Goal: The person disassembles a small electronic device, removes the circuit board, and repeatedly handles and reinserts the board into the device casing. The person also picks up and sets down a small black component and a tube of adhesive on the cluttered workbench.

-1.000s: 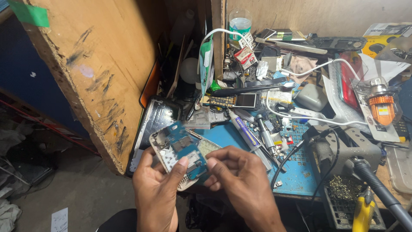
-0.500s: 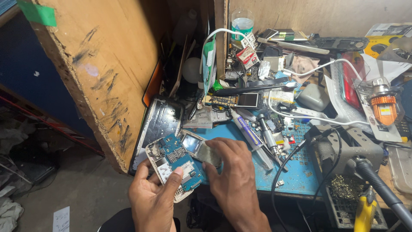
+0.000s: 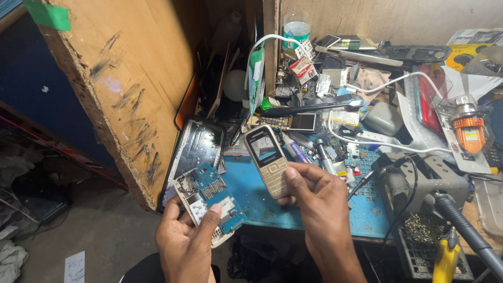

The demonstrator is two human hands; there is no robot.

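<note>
The left hand (image 3: 186,243) grips a bare blue circuit board (image 3: 209,202) by its edges; it looks thin, light and fragile. The right hand (image 3: 314,202) pinches a gold keypad front cover (image 3: 267,160), stiff light plastic, above the blue bench mat (image 3: 262,202).

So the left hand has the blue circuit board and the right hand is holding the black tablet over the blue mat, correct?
Not quite. The left hand does hold the blue circuit board, but the right hand holds a gold keypad phone front over the blue mat, not the tablet. The head view shows the black tablet leaning by the wooden board, untouched.
</note>
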